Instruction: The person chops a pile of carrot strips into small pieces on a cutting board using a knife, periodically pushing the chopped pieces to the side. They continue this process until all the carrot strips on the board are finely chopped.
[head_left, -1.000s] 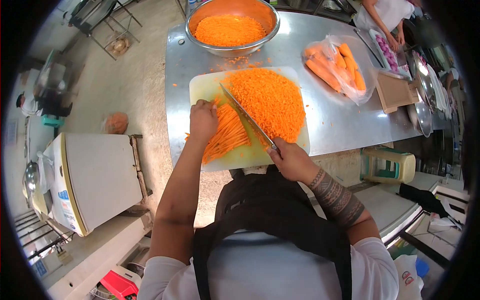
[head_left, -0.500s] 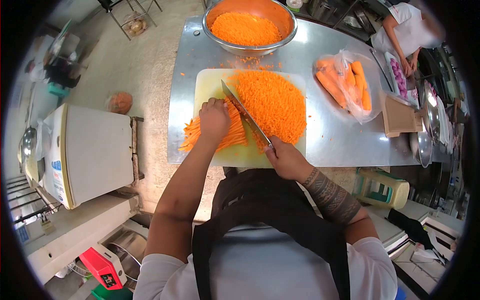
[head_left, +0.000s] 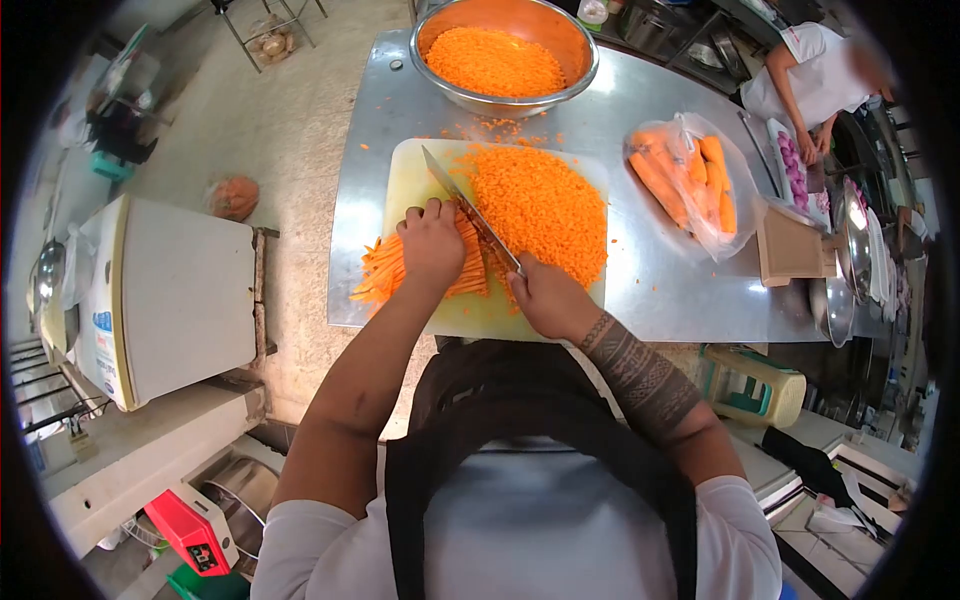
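Note:
My right hand (head_left: pixel 552 298) is closed round the handle of a kitchen knife (head_left: pixel 470 209), whose blade slants up and left across the cutting board (head_left: pixel 410 172). Beside the blade, my left hand (head_left: pixel 432 240) presses curled fingers down on a bundle of carrot strips (head_left: pixel 385 272). The strips fan out to the left past the hand. To the right of the knife a broad heap of diced carrot (head_left: pixel 545 210) covers much of the board. The underside of my left hand's fingers is hidden.
Behind the board a steel bowl (head_left: pixel 500 103) holds more diced carrot. A plastic bag of whole carrots (head_left: pixel 690 180) lies at right on the steel table (head_left: pixel 650 300). Beyond it are a brown box (head_left: pixel 790 247) and a co-worker (head_left: pixel 815 70) over a tray of purple pieces (head_left: pixel 793 170).
The knife and my right hand have shifted slightly left and up, along the bundle's cut end. My left hand still presses on the strips. The whole view has tilted a little.

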